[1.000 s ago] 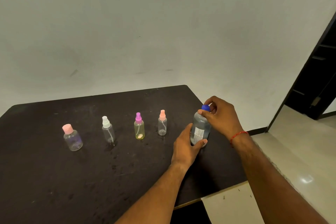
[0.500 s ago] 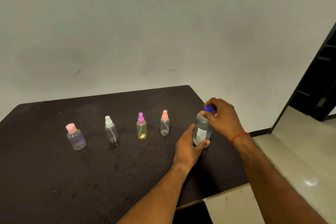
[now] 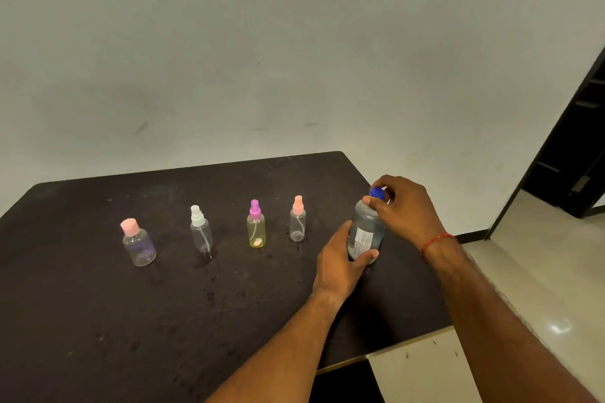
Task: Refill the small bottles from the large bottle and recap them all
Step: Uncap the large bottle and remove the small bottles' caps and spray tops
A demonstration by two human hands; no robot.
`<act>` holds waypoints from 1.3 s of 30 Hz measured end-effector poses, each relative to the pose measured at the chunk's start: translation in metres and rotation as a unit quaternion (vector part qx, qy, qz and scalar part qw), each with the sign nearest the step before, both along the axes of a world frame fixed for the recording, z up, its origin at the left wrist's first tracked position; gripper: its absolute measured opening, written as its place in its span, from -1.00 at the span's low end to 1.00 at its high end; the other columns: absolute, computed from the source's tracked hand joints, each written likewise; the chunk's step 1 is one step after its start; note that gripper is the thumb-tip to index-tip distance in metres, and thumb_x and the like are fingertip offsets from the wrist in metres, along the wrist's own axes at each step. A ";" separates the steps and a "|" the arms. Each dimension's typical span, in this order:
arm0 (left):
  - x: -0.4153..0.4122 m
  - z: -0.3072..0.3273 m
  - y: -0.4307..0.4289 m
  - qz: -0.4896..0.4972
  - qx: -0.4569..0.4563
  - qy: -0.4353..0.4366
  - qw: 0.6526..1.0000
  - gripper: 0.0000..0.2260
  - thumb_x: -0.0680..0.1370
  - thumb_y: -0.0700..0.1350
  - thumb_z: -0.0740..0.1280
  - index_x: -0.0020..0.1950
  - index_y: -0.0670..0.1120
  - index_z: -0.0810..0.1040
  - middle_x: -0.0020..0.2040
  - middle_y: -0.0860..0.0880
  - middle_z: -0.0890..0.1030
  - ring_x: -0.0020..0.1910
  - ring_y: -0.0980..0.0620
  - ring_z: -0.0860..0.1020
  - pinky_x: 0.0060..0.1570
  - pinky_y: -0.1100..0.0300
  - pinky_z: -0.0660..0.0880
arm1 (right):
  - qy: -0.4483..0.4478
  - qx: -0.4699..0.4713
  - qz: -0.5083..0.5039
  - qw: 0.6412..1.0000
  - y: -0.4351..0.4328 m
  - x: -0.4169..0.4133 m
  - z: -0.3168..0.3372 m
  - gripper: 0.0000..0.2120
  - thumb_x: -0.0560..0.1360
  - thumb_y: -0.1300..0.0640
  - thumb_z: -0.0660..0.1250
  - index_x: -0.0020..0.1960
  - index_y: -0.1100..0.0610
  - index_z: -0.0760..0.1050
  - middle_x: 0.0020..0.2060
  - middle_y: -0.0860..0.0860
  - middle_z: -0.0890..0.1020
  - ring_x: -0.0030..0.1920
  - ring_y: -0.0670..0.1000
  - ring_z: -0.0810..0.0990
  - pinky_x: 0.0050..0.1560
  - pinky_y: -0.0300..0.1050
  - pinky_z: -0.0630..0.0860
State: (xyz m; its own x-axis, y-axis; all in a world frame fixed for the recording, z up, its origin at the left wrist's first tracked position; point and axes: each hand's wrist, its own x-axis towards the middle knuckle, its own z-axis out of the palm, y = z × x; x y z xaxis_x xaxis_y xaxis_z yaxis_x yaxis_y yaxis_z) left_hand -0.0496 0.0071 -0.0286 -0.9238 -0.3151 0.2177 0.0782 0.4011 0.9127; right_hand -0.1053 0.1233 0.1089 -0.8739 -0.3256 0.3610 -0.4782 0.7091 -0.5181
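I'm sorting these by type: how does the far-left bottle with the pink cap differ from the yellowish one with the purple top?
The pink-capped bottle is squat and wide; the yellowish bottle is slim and tinted. The pink-capped bottle wears a plain round cap; the yellowish bottle has a purple spray top with a tube inside. Both stand upright and capped on the black table.

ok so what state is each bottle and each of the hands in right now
large grey plastic bottle: upright, cap on
round blue cap: on the large bottle, pinched
left hand: grips the large bottle's body
right hand: pinches the blue cap
squat clear bottle with pink cap: upright, capped
clear spray bottle with white top: upright, capped
yellow spray bottle with purple top: upright, capped
small clear spray bottle with pink top: upright, capped
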 end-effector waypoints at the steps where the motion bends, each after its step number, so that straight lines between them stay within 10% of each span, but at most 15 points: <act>1: 0.000 0.000 0.000 0.000 0.000 -0.001 1.000 -0.41 0.46 0.18 0.53 0.43 0.19 0.40 0.33 0.21 0.56 0.31 0.22 0.51 0.30 0.17 0.53 | -0.001 -0.010 0.007 1.000 0.001 0.001 0.000 -0.76 0.47 0.02 0.45 0.08 0.06 0.55 -0.06 0.00 0.60 -0.12 0.00 0.53 -0.04 -0.22 0.42; 17: 0.000 0.000 0.000 -0.013 -0.016 0.013 1.000 -0.42 0.47 0.13 0.53 0.43 0.19 0.38 0.34 0.19 0.54 0.28 0.24 0.49 0.27 0.26 0.48 | -0.095 -0.316 -0.040 0.943 0.041 0.048 -0.059 -0.69 0.39 0.26 0.51 0.03 0.01 0.51 -0.06 -0.07 0.63 -0.06 -0.10 0.63 -0.03 -0.26 0.55; 39: 0.000 0.003 -0.001 -0.016 -0.033 0.006 0.999 -0.30 0.51 0.11 0.51 0.57 0.05 0.30 0.47 0.05 0.48 0.43 0.07 0.45 0.40 -0.02 0.48 | -0.143 -0.163 -0.067 0.974 0.045 0.076 -0.130 -0.48 0.33 0.28 0.55 0.21 0.03 0.47 0.02 -0.09 0.58 0.01 -0.10 0.58 0.02 -0.34 0.49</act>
